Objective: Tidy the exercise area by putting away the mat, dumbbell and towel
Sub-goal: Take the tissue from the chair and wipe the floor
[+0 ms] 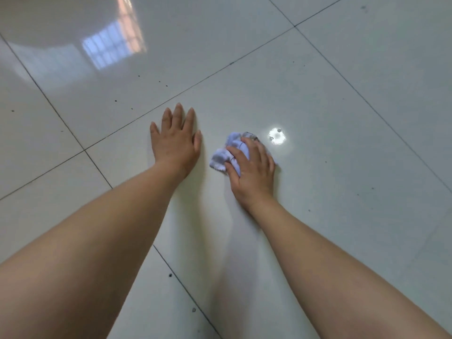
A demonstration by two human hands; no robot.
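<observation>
A small crumpled white towel (226, 152) with grey smudges lies on the glossy tiled floor, near the middle of the view. My right hand (253, 171) rests on top of it, fingers curled over the cloth and gripping it against the floor. My left hand (175, 143) lies flat on the tile just left of the towel, fingers straight and spread, holding nothing. No mat or dumbbell is in view.
Pale floor tiles (342, 167) with dark grout lines fill the whole view. A bright ceiling-light reflection (277, 136) shines just right of the towel. A window reflection (115, 42) glows at the upper left. Small dark specks dot the tiles.
</observation>
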